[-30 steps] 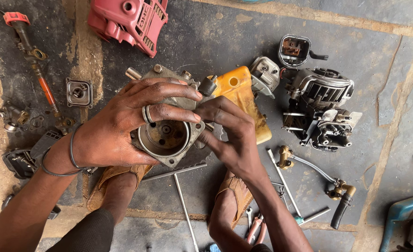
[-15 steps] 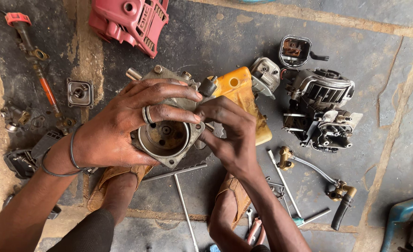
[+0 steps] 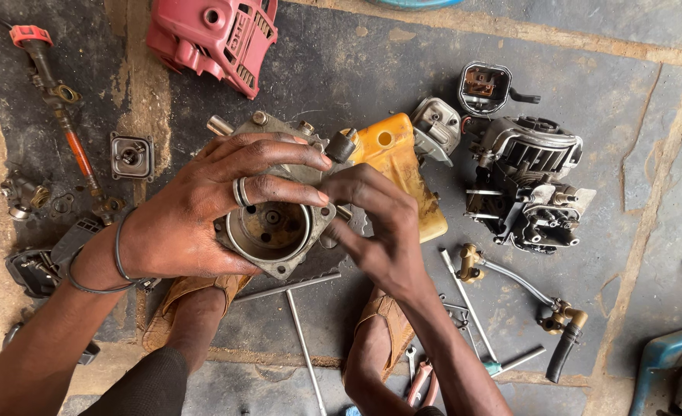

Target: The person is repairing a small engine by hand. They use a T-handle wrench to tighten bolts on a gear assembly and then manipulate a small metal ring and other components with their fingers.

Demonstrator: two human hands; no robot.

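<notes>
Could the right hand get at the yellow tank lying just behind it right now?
Probably yes. The right hand is pinching at the metal housing that the left hand grips; the yellow tank lies directly beyond its fingers, nothing between.

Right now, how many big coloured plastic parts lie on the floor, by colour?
Red plastic engine cover: 1
Yellow plastic tank: 1
Blue plastic casing: 1
Total: 3
Both hands hold the grey metal cylinder housing.
</notes>
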